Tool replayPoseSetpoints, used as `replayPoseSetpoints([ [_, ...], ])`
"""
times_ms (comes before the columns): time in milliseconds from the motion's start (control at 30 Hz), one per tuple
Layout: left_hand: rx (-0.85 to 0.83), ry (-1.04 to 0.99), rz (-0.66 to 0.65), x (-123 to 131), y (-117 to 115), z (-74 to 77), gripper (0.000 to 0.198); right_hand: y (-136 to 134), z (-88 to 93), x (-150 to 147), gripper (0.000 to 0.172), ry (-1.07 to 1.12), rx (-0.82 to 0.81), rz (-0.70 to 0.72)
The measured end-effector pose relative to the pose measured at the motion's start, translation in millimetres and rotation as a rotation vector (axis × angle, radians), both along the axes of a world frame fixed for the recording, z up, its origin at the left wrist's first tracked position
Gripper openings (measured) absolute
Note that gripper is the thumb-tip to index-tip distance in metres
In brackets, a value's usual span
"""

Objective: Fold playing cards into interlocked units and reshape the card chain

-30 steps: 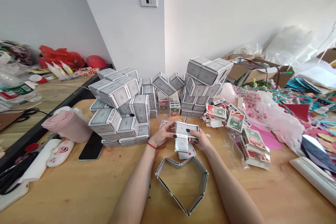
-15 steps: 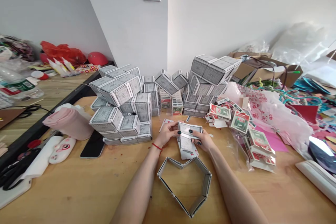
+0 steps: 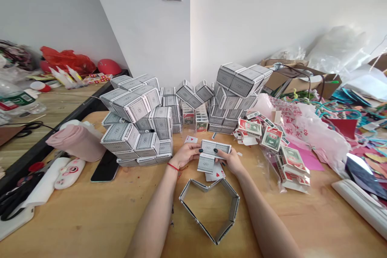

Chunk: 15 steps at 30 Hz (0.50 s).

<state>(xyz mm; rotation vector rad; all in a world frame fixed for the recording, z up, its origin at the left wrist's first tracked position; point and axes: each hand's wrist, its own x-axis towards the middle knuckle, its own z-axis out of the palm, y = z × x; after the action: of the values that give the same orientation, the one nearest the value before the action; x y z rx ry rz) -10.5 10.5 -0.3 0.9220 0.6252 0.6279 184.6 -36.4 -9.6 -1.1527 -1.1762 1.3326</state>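
Observation:
My left hand [image 3: 186,154] and my right hand [image 3: 230,159] together grip a folded playing-card piece [image 3: 215,148] with a grey patterned back, held just above the wooden table [image 3: 90,213]. A second card [image 3: 206,163] hangs down from it between my hands. Loose face-up cards [image 3: 216,174] lie under them. In front of my arms a heart-shaped outline of folded cards [image 3: 209,207] lies flat on the table. Both hands are closed on the piece, fingertips pinching its edges.
Stacks of grey card cubes [image 3: 136,121] rise behind my hands, with another stack [image 3: 238,88] at back right. Card boxes [image 3: 272,139] in plastic lie to the right. A pink roll [image 3: 77,142], a black phone [image 3: 105,167] and scissors [image 3: 15,201] are at left.
The hanging card has shifted slightly left under the held piece. My hands stay in the same place; the view has shifted a little.

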Motion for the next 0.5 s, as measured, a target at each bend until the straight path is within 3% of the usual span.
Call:
replayPoseSetpoints([
  [200, -0.026, 0.019, 0.151, 4, -3, -5.9, 0.026, 1, 1.3, -2, 0.032, 0.000, 0.019, 0.000],
  [500, 0.078, 0.212, 0.366, 20, -5, -7.6, 0.018, -1, -0.9, -4, 0.030, -0.009, 0.007, -0.038],
])
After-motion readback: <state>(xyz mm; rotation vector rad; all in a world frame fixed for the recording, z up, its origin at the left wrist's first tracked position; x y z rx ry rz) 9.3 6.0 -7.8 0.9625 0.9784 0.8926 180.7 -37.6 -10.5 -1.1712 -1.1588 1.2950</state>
